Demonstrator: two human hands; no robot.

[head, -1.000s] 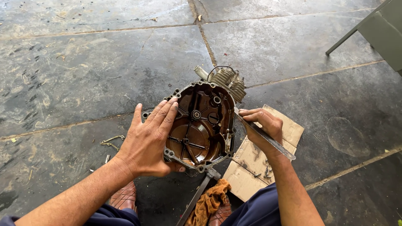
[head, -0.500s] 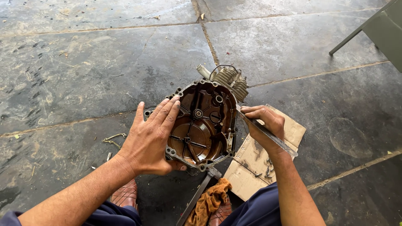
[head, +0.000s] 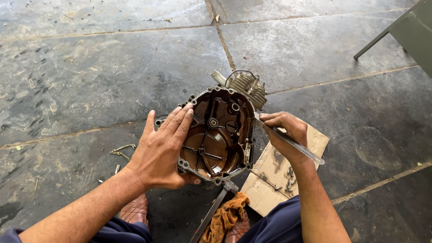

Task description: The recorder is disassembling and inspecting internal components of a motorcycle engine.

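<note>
Grey stone slabs (head: 99, 72) made up the floor, and on them sat an oily engine casing (head: 218, 135), its brown inside facing up, with a finned cylinder (head: 252, 87) at its far end. Torn cardboard (head: 274, 166) with small bolts (head: 289, 173) on it lay just to the right. The left hand (head: 159, 153) pressed flat on the casing's left rim, fingers spread. The right hand (head: 283, 132) pinched a slim metal tool (head: 292, 143) against the right edge. An orange rag (head: 225, 216) lay below.

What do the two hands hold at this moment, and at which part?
The right hand grips a thin tool around its shaft. The left hand steadies the engine cover at its left rim.
</note>
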